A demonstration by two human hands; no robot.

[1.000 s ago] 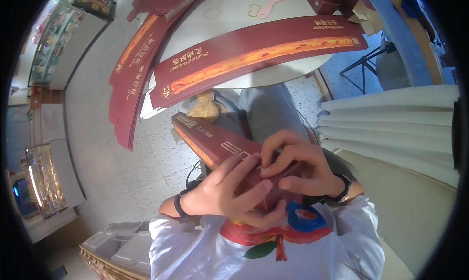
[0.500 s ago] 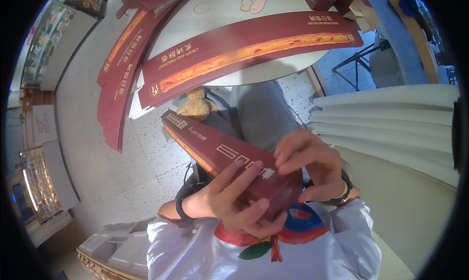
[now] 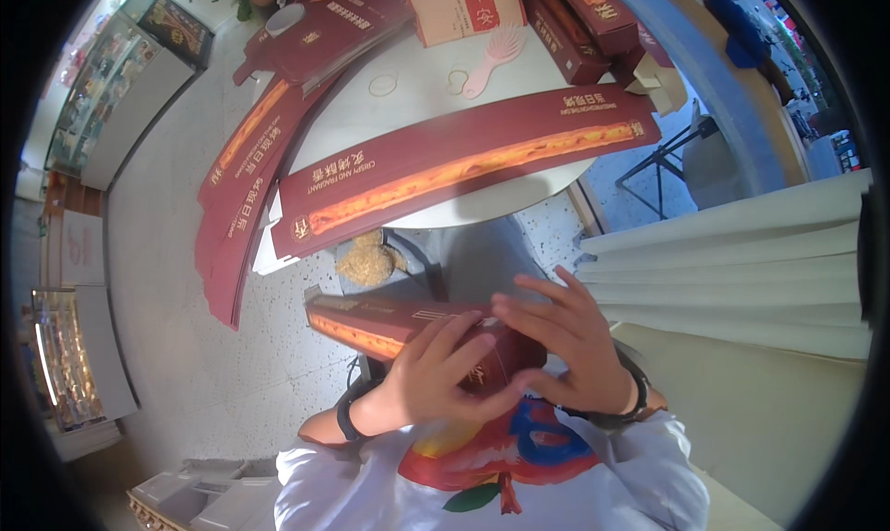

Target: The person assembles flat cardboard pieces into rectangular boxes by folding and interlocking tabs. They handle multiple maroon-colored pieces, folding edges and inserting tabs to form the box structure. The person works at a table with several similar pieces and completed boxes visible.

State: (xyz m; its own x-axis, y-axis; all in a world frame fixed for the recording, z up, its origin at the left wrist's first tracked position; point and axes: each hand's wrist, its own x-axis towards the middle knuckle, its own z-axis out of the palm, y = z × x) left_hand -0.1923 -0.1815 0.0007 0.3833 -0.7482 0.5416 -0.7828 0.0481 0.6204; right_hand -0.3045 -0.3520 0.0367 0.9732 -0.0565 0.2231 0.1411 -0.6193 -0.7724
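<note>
Maroon box (image 3: pixel 394 314): left hand (image 3: pixel 443 369) clasps its near end, right hand (image 3: pixel 570 346) spread at its right; lopsided pressing could dent that corner.

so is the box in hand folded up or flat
Folded up: the maroon box shows a top and a long side meeting at an edge. Cannot tell if its near end is shut.

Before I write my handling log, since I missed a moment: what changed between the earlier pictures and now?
The long maroon cardboard box turned more crosswise in view. The right hand straightened and spread its fingers at the box's near end. The left hand stays on the box. The flat maroon cardboard carton and pink oval hairbrush stayed put.
</note>
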